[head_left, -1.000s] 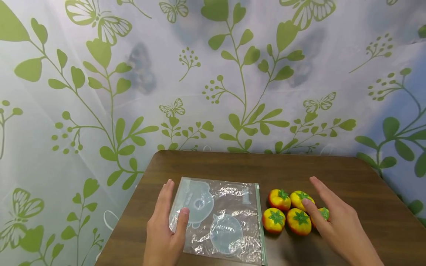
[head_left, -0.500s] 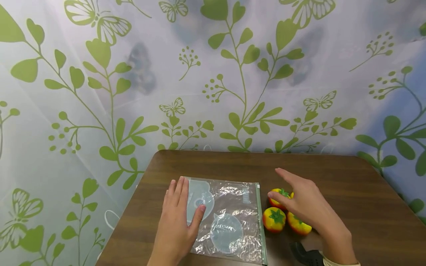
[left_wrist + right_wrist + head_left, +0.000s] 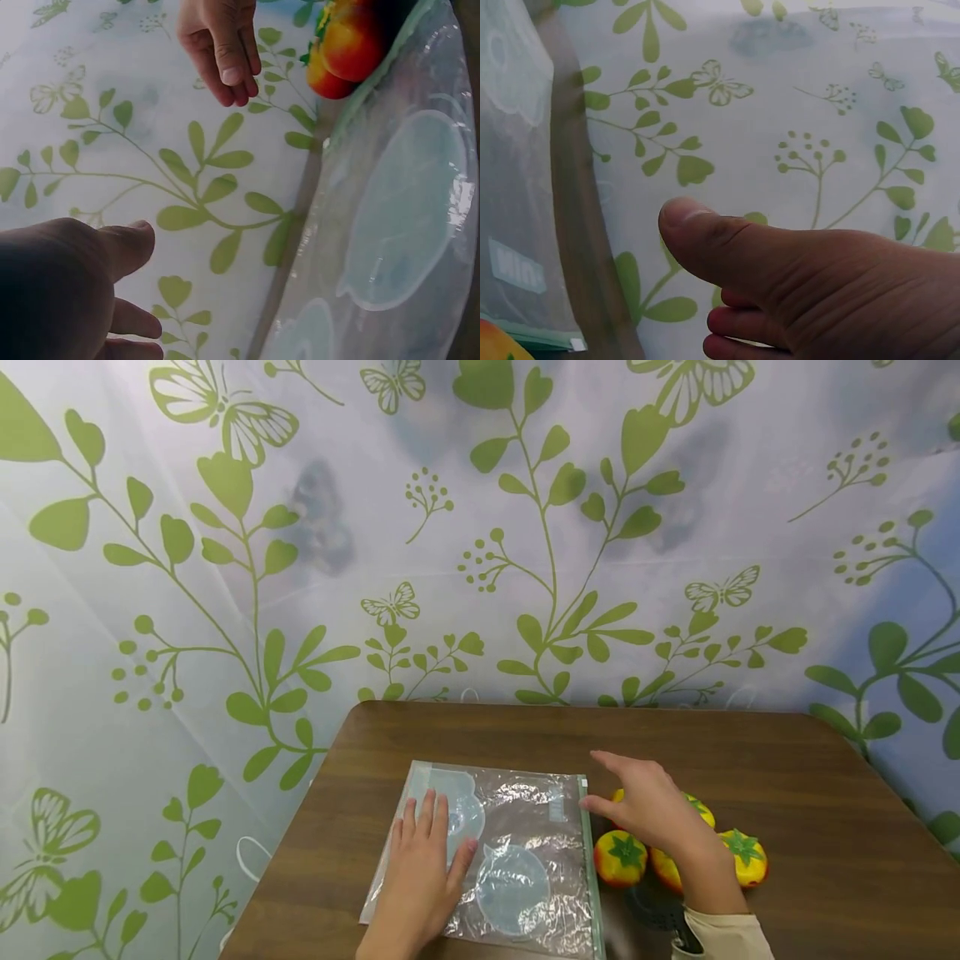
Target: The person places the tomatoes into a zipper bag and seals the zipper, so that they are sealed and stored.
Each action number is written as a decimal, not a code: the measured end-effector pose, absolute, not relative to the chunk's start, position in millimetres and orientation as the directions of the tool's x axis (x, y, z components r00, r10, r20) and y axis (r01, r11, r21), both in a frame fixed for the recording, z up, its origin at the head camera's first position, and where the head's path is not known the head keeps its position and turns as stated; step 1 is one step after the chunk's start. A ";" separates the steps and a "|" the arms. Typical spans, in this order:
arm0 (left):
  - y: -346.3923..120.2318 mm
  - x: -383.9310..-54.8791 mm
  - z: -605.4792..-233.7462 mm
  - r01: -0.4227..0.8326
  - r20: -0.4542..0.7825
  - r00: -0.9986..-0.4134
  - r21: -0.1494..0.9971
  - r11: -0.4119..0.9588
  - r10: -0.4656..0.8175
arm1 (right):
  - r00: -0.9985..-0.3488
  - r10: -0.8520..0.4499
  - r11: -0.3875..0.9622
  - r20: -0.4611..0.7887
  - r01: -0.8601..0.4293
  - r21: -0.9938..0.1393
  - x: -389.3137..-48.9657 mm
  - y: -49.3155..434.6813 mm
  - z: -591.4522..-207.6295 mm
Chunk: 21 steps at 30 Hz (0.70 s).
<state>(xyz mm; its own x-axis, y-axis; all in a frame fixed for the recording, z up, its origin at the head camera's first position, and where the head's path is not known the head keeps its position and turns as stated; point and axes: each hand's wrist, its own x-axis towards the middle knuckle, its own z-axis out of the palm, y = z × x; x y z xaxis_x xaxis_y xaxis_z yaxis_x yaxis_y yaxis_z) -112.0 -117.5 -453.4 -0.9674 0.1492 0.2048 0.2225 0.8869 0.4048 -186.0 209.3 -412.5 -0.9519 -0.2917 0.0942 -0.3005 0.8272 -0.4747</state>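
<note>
The left hand [image 3: 420, 877] is over the clear bag [image 3: 517, 825], fingers [image 3: 426, 818] straight. At the bag's three o'clock, the right hand [image 3: 654, 806] is above fruits [image 3: 621, 858], fingers and thumb [image 3: 600, 806] wide.

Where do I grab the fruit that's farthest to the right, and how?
I'd hold that fruit by its plump, round sides, below the green leafy top, coming from above and the right. The top faces up, and the right hand and other fruits are on its left.
</note>
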 end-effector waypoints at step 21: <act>-113.8 -123.5 -511.8 0.067 -0.003 -0.997 0.414 0.908 0.075 | -0.946 -0.323 0.845 -0.015 -0.281 -0.454 -214.7 205.2 -441.5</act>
<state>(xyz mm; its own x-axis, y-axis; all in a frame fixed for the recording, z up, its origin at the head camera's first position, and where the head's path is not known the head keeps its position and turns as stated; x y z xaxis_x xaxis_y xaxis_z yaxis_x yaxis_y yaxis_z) -123.5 -113.8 -511.8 -0.9972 0.0751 -0.0032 0.0670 0.9080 0.4135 -214.7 205.2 -441.5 -0.9463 -0.3229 -0.0148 -0.2813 0.8452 -0.4545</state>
